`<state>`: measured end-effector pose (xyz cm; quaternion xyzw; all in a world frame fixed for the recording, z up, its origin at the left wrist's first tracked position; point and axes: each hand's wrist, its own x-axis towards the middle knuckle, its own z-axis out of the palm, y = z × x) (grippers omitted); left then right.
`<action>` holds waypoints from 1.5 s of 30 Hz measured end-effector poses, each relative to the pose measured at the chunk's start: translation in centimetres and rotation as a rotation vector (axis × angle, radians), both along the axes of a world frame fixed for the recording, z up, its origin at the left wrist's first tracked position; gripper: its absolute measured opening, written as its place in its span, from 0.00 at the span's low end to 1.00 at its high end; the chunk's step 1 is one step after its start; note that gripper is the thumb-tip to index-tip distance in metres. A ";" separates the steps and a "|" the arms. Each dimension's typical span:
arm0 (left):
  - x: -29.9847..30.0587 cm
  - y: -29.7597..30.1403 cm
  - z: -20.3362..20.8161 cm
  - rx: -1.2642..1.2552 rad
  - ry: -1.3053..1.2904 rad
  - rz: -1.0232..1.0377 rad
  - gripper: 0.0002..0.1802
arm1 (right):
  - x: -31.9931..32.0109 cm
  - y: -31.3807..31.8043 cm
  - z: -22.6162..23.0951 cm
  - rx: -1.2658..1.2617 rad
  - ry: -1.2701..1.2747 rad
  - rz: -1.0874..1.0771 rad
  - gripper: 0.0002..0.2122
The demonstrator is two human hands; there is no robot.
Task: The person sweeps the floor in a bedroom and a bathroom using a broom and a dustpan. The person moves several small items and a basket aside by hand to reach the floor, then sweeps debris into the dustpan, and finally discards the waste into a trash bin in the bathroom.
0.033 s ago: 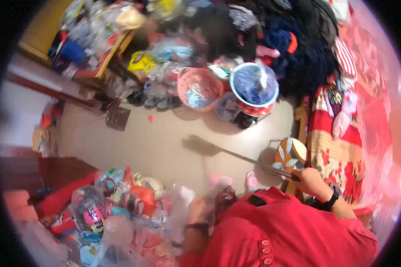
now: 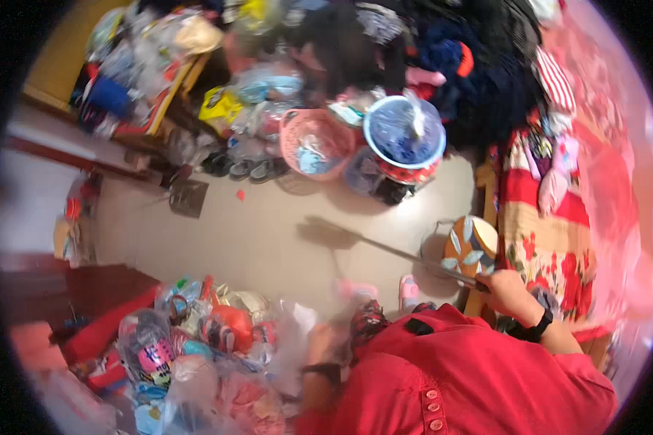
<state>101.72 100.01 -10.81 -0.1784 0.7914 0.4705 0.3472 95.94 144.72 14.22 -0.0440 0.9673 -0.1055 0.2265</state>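
Observation:
My right hand [image 2: 504, 290] is closed round the upper end of a long-handled broom [image 2: 406, 255]. Its shaft slants away to the left, and the blurred grey-brown head is low over the tiled floor. Beside the grip is a round stool [image 2: 466, 250] with a leaf-patterned top. My left hand [image 2: 322, 344] hangs by my left side, next to whitish see-through plastic [image 2: 292, 330]. Motion smears its fingers, so whether they hold the plastic is unclear. A small red scrap [image 2: 241, 195] lies on the floor beyond the broom head.
A dustpan-like grey-brown piece [image 2: 189, 197] lies at the far left, near dark shoes [image 2: 257, 170]. A pink basket [image 2: 318, 145] and a blue basin [image 2: 405, 132] stand ahead. Bagged things [image 2: 196, 377] pile up near left. A bed with a floral cover [image 2: 544, 268] borders the right.
The view has shifted slightly, so the room's things sit a little further left in it. My right hand keeps its grip on the broom, in nearly the same pose.

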 end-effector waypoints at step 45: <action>-7.9 -10.2 1.3 -0.459 0.330 -0.707 0.17 | 9.5 4.2 -9.2 -0.046 -0.370 -0.154 0.09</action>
